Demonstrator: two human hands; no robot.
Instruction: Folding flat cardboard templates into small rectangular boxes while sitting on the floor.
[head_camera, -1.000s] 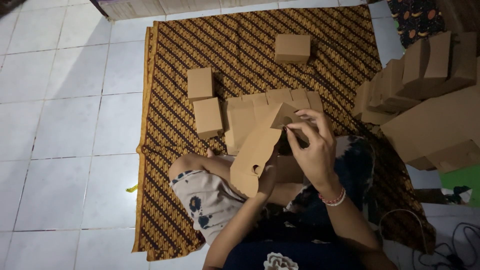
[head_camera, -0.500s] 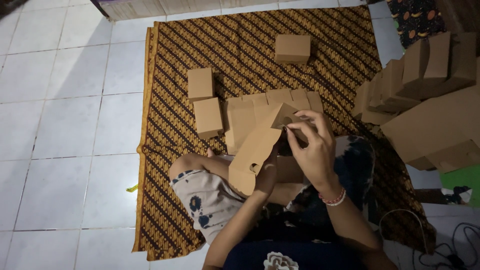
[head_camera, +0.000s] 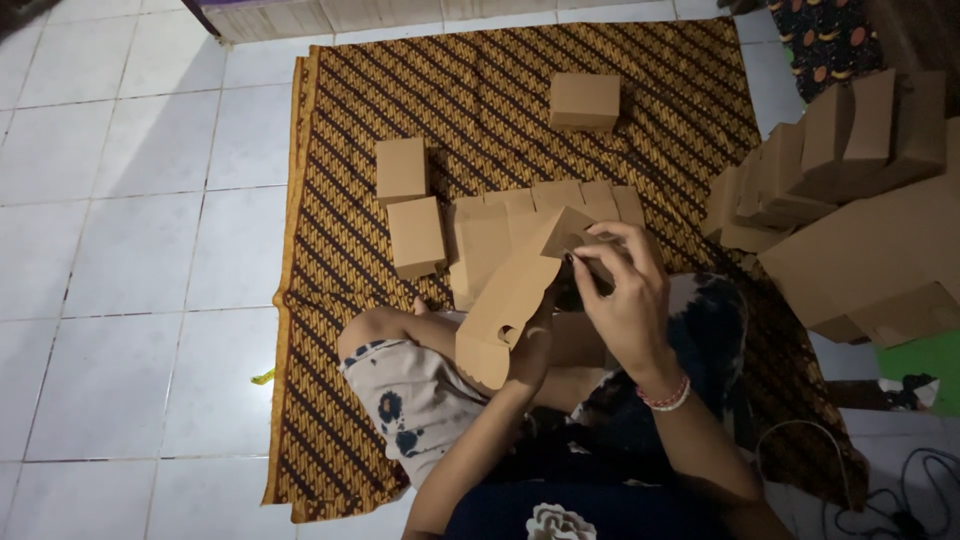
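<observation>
Hands (head_camera: 630, 300) folding cardboard box (head_camera: 510, 300), finished boxes (head_camera: 415, 235) nearby on mat (head_camera: 330, 400)

Folded boxes (head_camera: 410, 205) on mat (head_camera: 330, 420); box stack (head_camera: 860, 230) right of mat

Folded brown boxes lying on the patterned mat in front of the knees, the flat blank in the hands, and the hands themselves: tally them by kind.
Folded brown boxes on the mat: 3
Flat cardboard blank held in both hands: 1
Hands: 2, left hand, right hand
Total: 6
</observation>
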